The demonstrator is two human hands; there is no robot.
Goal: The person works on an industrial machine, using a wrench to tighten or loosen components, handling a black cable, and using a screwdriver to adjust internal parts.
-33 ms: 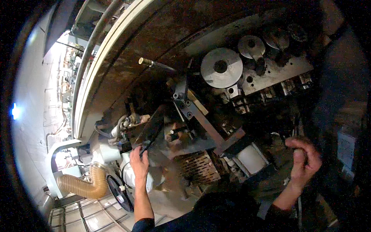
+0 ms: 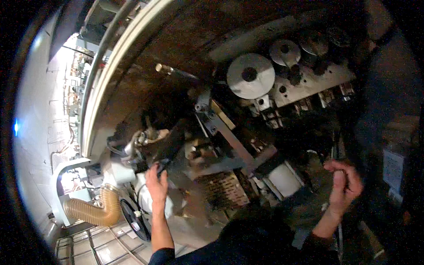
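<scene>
My left hand (image 2: 157, 185) is at the lower left, thumb and forefinger closed at the near end of a dark, long shape (image 2: 174, 141) that runs up into shadow. What the fingers hold there is too dark to make out. Over on the right, my right hand (image 2: 346, 185) is curled, its thumb along the bent fingers; anything inside it is hidden. Between the hands lie a steel arm with bolts (image 2: 229, 137), a pale roller (image 2: 285, 181) and a slotted metal plate (image 2: 229, 187).
Farther back, a large metal disc (image 2: 250, 76) and smaller discs sit beside a drilled plate (image 2: 318, 86). A rod with a brass-coloured end (image 2: 160, 67) juts out. A ribbed yellowish hose (image 2: 99, 212), a black handwheel (image 2: 134, 221) and a light machine edge (image 2: 99, 92) are on the left.
The whole view has shifted slightly, and the scene appears a little farther left. Both hands keep nearly the same pose and place.
</scene>
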